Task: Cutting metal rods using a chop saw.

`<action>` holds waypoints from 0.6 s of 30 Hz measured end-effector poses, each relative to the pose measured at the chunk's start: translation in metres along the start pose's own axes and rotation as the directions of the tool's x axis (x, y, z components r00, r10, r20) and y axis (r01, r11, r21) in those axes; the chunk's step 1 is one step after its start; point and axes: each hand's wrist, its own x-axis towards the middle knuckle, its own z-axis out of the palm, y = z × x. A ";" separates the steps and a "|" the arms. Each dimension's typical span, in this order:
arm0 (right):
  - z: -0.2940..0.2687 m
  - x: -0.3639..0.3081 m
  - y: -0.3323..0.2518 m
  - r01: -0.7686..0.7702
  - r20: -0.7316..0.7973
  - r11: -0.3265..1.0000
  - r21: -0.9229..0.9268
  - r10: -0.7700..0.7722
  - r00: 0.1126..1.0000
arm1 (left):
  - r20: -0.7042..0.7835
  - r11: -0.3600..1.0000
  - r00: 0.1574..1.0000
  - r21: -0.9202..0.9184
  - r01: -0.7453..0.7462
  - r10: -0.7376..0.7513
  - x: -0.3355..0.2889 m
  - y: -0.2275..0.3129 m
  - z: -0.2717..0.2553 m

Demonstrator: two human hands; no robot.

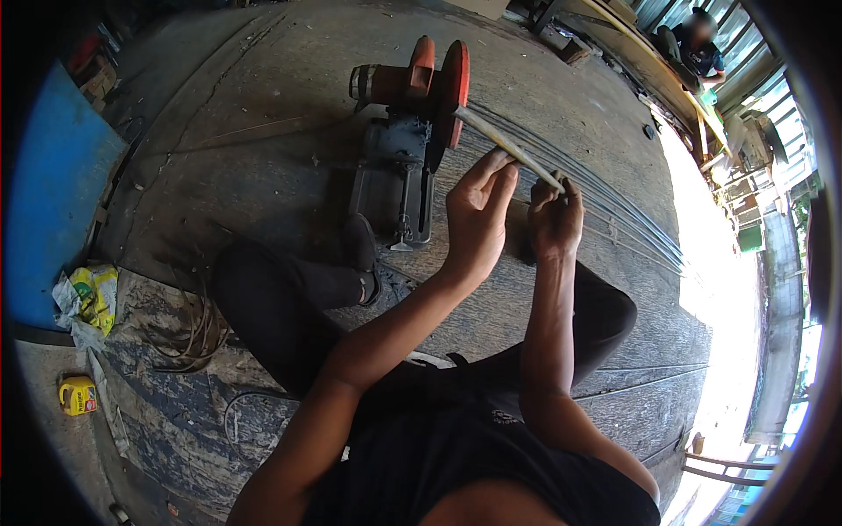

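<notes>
Left hand: our left hand (478, 210) is closed in a pinch, thumb and fingers on the middle stretch of the pale rod (491, 133).
Right hand: our right hand (556, 223) curls its fingers around the rod's near end, just beside the left.
Pale rod: we hold it slanted in front of us, its far end up and to the left, beside the saw's guard; we cannot tell whether the two touch.
Cut-off saw: ahead of us stands a saw with a red guard (456, 92), an orange-red motor (381, 85) and a dark metal base (373, 197).
Long rods: to the right of the saw, a bundle of thin rods (614, 195) lies lengthwise on the worn floor (263, 88).
Our legs: we sit with dark-trousered knees (254, 285) bent and spread, one shoe (361, 250) near the saw's base.
Left side: a brown coil (195, 337), a yellow-and-green bag (95, 294) and a yellow container (79, 395) lie apart below a blue panel (57, 193).
Far right: another person (697, 57) sits well apart from us, near a long wooden board (627, 35).
</notes>
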 end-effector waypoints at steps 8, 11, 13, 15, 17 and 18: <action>0.036 -0.020 0.016 0.203 0.077 0.935 -0.290 -0.188 0.979 | -0.108 0.960 0.984 -0.257 0.108 -0.140 -0.001 0.025 0.006; 0.064 -0.030 0.025 0.270 0.171 0.825 -0.496 -0.212 0.962 | -0.199 0.920 0.956 -0.368 0.132 -0.217 0.003 0.036 -0.005; 0.082 -0.033 0.032 0.320 0.232 0.719 -0.617 -0.223 0.947 | -0.179 0.886 0.954 -0.442 0.140 -0.240 0.008 0.042 -0.018; 0.096 -0.033 0.039 0.384 0.332 0.623 -0.682 -0.205 0.921 | -0.246 0.866 0.913 -0.464 0.184 -0.326 0.019 0.048 -0.035; 0.105 -0.027 0.050 0.389 0.345 0.544 -0.743 -0.187 0.920 | -0.135 0.806 0.931 -0.553 0.212 -0.338 0.027 0.057 -0.052; 0.109 -0.025 0.055 0.394 0.378 0.535 -0.747 -0.147 0.914 | -0.115 0.798 0.933 -0.560 0.223 -0.341 0.031 0.060 -0.060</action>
